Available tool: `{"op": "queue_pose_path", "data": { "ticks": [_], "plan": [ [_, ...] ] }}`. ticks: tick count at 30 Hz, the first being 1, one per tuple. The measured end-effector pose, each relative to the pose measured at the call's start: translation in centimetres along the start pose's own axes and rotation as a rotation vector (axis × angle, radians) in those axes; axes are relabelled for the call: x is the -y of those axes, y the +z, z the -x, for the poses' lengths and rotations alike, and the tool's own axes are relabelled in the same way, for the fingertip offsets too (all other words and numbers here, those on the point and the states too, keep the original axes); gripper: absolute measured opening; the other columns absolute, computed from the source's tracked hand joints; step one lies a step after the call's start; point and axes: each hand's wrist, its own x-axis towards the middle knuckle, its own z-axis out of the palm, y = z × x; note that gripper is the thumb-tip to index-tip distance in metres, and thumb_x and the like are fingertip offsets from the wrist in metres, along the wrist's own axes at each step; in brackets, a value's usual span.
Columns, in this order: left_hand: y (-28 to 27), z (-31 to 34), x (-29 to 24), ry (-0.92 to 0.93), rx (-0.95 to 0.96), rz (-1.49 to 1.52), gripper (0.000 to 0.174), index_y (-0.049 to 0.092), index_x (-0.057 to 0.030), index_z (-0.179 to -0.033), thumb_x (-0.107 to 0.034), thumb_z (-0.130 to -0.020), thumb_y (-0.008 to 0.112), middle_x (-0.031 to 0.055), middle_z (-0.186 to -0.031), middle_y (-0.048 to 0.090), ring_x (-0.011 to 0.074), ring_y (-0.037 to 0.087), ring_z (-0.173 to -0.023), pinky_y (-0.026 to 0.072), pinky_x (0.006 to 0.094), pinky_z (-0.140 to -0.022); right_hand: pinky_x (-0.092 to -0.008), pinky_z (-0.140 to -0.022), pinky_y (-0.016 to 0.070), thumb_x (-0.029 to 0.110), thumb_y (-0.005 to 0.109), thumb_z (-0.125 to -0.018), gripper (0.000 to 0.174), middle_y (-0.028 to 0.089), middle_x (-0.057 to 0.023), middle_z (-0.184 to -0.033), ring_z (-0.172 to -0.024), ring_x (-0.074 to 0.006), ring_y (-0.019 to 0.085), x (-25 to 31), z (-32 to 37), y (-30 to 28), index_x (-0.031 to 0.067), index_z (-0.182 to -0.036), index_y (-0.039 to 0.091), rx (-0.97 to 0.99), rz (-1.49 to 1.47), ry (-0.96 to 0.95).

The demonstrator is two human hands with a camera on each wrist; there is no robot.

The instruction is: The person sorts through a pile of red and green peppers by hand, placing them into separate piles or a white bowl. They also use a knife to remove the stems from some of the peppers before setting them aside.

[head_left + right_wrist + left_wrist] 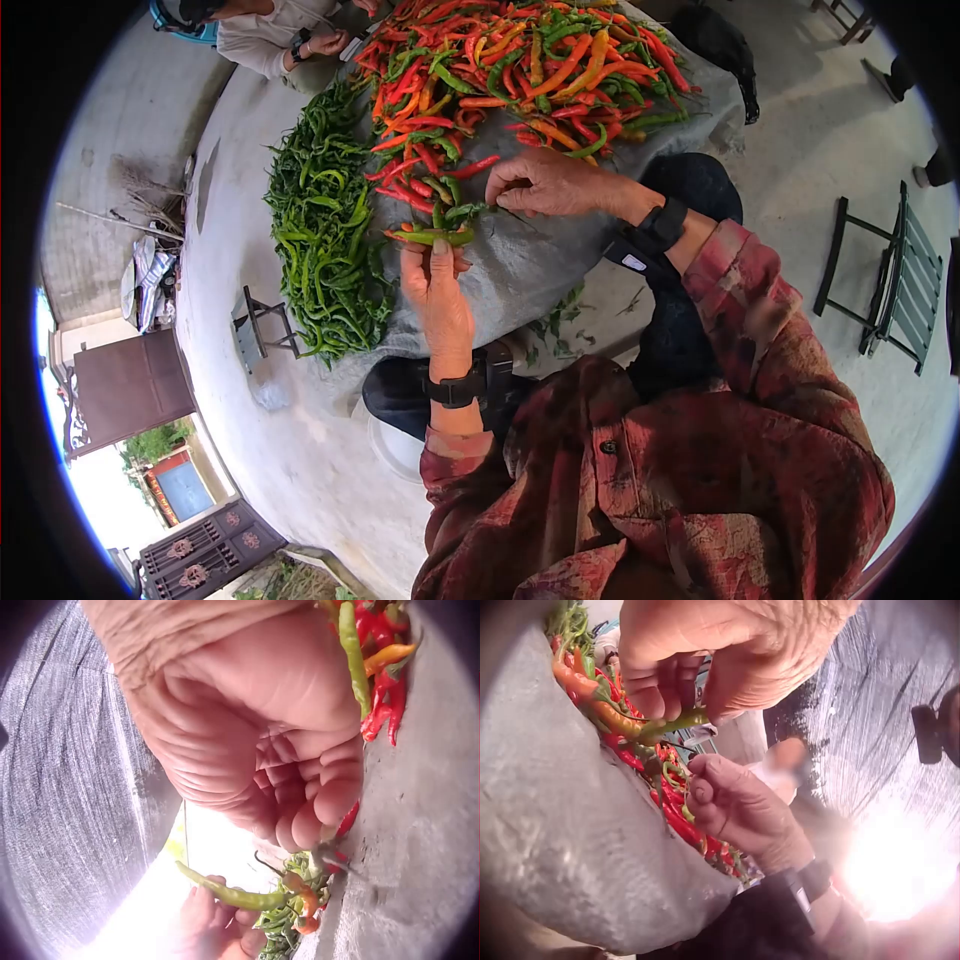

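My left hand (437, 300) pinches a light green chili pepper (436, 238) between thumb and fingers, over the front of the chili pile. An orange chili (301, 894) with a dark curved stem hangs beside the green one in the right wrist view. To the right, my right hand (548, 184) hovers over the grey sheet with curled fingers, their tips close together; nothing shows between them. In the left wrist view its fingertips (697, 766) are right by the dark stem. Red and orange chilies (480, 85) lie heaped beyond both hands.
A pile of green chilies (320, 235) lies at the left on the grey sheet (530, 262). Another person (275, 40) sits at the far left. Folding stools stand at the left (262, 328) and right (900, 275). Loose leaves (562, 320) lie on the floor.
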Motion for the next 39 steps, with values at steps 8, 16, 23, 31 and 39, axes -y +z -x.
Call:
{"op": "queue_pose_path", "data": {
  "ticks": [8, 16, 23, 31, 39],
  "plan": [
    [1.0, -0.3, -1.1, -0.029, -0.108, 0.529, 0.012, 0.052, -0.0067, -0.097, -0.017, -0.093, 0.056, 0.0014, -0.085, 0.056, 0.0095, 0.049, -0.069, 0.0401, 0.0244, -0.065, -0.0312, -0.068, 0.046, 0.013, 0.064, -0.083, 0.027, 0.06, -0.0047, -0.086, -0.075, -0.0156, 0.057, 0.6, -0.3, 1.4, 0.0075, -0.109, 0.062, 0.047, 0.195, -0.178],
    [1.7, -0.1, -0.7, 0.115, 0.021, 0.374, 0.014, 0.051, -0.005, -0.101, -0.015, -0.093, 0.055, 0.0031, -0.088, 0.056, 0.011, 0.049, -0.069, 0.0412, 0.0255, -0.063, -0.0372, -0.062, 0.0454, 0.016, 0.069, -0.076, 0.022, 0.058, -0.0071, -0.083, -0.074, -0.0248, 0.059, -1.2, -0.5, 2.7, 0.0083, -0.095, 0.062, -0.122, 0.481, -0.404],
    [1.1, -0.3, -2.1, 0.281, -0.076, 0.346, 0.013, 0.051, -0.0063, -0.101, -0.018, -0.095, 0.049, 0.0065, -0.091, 0.059, 0.013, 0.05, -0.069, 0.0423, 0.0273, -0.063, -0.0438, -0.058, 0.0466, 0.012, 0.059, -0.078, 0.008, 0.06, -0.0105, -0.073, -0.07, -0.0326, 0.062, -2.6, -1.4, 2.4, 0.0057, -0.082, 0.056, -0.2, 0.871, -0.05],
    [-0.9, -0.1, 0.5, -0.041, -0.211, 0.519, 0.019, 0.05, -0.0077, -0.107, -0.023, -0.095, 0.047, 0.0056, -0.094, 0.058, 0.0138, 0.053, -0.078, 0.0425, 0.0292, -0.069, -0.0402, -0.059, 0.048, 0.014, 0.062, -0.08, 0.013, 0.063, -0.0129, -0.07, -0.066, -0.0308, 0.062, -1.8, -1.2, 2.0, 0.0018, -0.077, 0.058, -0.381, 0.329, -0.31],
    [-1.5, 1.7, 2.2, -0.175, -0.051, 0.248, 0.018, 0.054, -0.0077, -0.098, -0.024, -0.091, 0.058, -0.0003, -0.078, 0.058, 0.0119, 0.052, -0.068, 0.0404, 0.0289, -0.059, -0.0434, -0.059, 0.0473, 0.025, 0.063, -0.081, 0.023, 0.06, -0.0172, -0.069, -0.066, -0.0353, 0.061, -2.2, -0.5, 3.0, 0.0025, -0.077, 0.061, -0.066, 0.681, -0.166]
  ]
}}
